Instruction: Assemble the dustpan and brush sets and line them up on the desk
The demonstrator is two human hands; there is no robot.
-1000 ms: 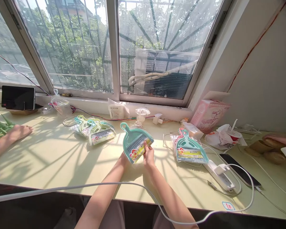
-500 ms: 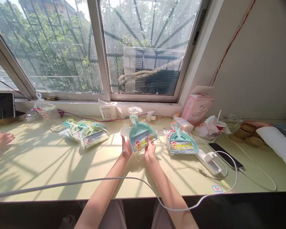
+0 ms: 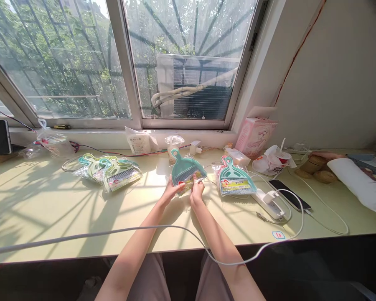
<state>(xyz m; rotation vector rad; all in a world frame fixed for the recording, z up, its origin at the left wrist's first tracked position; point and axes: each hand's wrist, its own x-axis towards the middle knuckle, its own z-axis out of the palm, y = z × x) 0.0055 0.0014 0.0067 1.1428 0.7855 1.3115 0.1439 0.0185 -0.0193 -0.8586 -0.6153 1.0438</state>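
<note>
– Grip's two-handed: left hand and right hand both closed on the teal dustpan set, one each side of its near edge. Thumbs in front, most other fingers hidden.

– Where's the set?

– Over the middle of the counter, between the green-topped pile on the left and the teal-topped pile on the right. Handle points far. Resting or lifted, can't tell.

– How would you hold it?

– Pinch pan and brush together through the wrapper, not just loose film; looks slick, could slide. Go light on the label, it may crease. Match both hands for height so the near edge sits level.

– Snags?

– White cable crosses on the near side of the hands; contact unclear, so mind the elbows. Clear cup shows just beyond the handle. I'd avoid pushing far.
</note>
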